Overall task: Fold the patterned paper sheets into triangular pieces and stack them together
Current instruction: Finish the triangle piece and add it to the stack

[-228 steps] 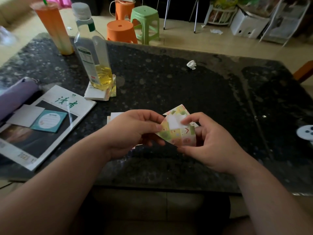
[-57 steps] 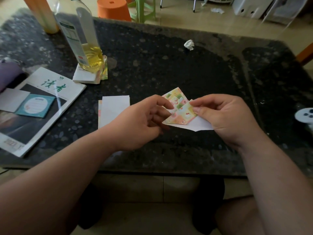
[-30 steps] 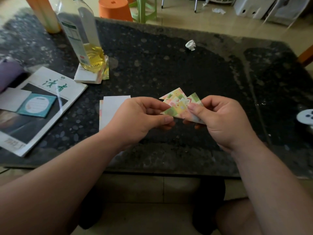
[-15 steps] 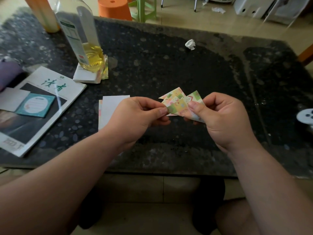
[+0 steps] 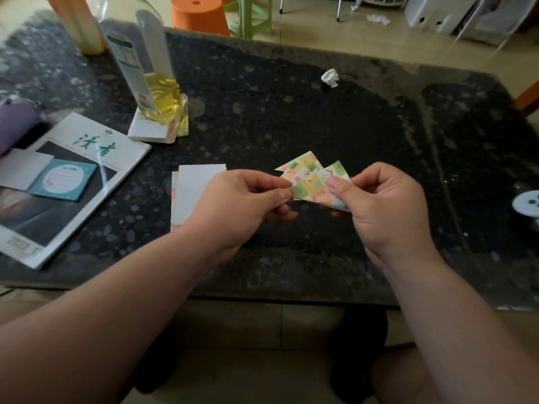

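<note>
Right, both hands are on the job: the left hand (image 5: 245,205) pinches the left edge of the folded patterned paper (image 5: 309,179) between thumb and forefinger, and the right hand (image 5: 385,205) pinches the right side, thumb pressed on top. The paper is held up off the table (image 5: 291,112), between the two hands and towards the near edge, with two pointed flaps fanning out at the top. And that's the worry. Those flaps don't sit flush, so a crease pressed now would likely lock in a lopsided triangle. If either pinch eases, the springy layers could pop open or the piece could drop. A hard tug from both sides might tear it along a fold. Watch the left wrist too: it sits right over the stack of sheets (image 5: 195,193) lying white side up, and a careless sweep could scatter them. Further back, a bottle (image 5: 148,68) of yellow liquid stands on a small pile of paper (image 5: 157,129) showing patterned edges. It's well apart from the hands, so little danger there. As for writing, the magazine (image 5: 75,176) on the left carries two big green Chinese characters, 读者. Print at its lower corner is too blurred to read, the bottle's label is too small, and the teal notepad (image 5: 62,183) on the magazine shows only blank lines.
</note>
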{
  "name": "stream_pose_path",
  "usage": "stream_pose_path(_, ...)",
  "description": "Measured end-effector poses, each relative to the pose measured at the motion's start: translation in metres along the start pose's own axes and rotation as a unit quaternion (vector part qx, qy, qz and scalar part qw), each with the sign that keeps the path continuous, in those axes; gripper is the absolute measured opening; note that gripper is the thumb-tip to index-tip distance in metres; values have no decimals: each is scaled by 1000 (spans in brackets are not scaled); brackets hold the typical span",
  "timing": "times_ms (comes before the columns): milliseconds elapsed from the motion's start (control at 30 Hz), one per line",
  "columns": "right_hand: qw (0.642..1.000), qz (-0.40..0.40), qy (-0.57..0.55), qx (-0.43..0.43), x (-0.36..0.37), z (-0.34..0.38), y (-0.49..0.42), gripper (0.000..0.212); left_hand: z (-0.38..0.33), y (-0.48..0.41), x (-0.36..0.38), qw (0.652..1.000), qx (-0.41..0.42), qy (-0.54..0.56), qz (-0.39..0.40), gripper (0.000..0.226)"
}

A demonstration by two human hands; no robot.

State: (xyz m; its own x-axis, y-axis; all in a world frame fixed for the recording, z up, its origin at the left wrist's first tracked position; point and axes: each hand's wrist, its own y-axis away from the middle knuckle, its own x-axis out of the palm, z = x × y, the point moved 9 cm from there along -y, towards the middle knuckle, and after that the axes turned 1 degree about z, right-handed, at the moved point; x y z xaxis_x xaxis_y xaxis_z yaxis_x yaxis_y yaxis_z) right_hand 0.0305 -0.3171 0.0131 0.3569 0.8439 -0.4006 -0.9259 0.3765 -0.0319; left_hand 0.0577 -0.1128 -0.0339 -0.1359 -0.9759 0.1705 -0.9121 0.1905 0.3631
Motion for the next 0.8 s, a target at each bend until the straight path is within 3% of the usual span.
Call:
stream_pose_path(267,997,-48,-34,47,-8,-10,-3,25,1,2,2,1000,3,-27,9,10)
stream_pose_path(433,999,-40,34,10,-9,-3,-4,29,4,4,6,997,-2,-72,21,9)
stream_pose_path(800,999,-22,31,1,0,-1,1,25,6,1,4,994,7,-105,15,11)
